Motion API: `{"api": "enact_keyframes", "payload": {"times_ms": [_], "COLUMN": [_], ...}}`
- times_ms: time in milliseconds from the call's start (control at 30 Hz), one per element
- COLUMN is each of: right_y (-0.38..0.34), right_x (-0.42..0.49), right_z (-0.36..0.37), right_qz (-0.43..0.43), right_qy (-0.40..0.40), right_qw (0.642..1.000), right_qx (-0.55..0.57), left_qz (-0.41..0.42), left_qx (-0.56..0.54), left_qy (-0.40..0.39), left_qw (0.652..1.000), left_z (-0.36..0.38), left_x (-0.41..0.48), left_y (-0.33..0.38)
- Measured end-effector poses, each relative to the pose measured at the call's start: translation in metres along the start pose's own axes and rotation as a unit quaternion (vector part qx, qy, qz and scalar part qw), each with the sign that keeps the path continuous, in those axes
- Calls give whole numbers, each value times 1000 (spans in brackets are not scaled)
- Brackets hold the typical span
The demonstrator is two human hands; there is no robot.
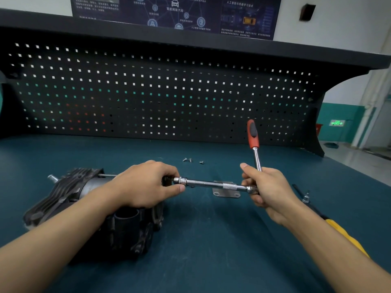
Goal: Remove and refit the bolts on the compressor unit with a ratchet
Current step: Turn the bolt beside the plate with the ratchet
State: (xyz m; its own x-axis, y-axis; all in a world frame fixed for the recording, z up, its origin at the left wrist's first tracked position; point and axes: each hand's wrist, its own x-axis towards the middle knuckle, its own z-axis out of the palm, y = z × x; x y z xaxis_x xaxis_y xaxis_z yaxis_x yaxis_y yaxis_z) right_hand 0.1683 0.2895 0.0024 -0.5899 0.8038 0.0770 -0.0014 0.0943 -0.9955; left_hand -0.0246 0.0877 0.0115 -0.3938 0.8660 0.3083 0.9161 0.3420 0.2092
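While the left hand pinches the extension bar at its socket end against the compressor unit (left side of the surface), the right hand grips the ratchet head, handle up, with the bar running left-right between both hands and the left nearer the unit.

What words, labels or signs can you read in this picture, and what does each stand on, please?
"智能网联汽车": wall poster, under its car icon.
"人工智能与机器学习技术": same poster, upper right.
Poster's smaller text: too blurred.
Green exit sign: no legible words.
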Motion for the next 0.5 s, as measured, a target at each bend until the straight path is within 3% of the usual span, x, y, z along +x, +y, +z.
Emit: {"api": "enact_keyframes", "payload": {"times_ms": [500], "right_y": [4], "right_x": [3], "right_z": [-2], "right_qz": [8], "right_qy": [-5], "right_qw": [1000], "right_qx": [-8], "left_qz": [3], "left_qx": [-4], "left_qy": [0], "left_qw": [1000], "left_z": [-1], "left_x": [0], "left_y": [0]}}
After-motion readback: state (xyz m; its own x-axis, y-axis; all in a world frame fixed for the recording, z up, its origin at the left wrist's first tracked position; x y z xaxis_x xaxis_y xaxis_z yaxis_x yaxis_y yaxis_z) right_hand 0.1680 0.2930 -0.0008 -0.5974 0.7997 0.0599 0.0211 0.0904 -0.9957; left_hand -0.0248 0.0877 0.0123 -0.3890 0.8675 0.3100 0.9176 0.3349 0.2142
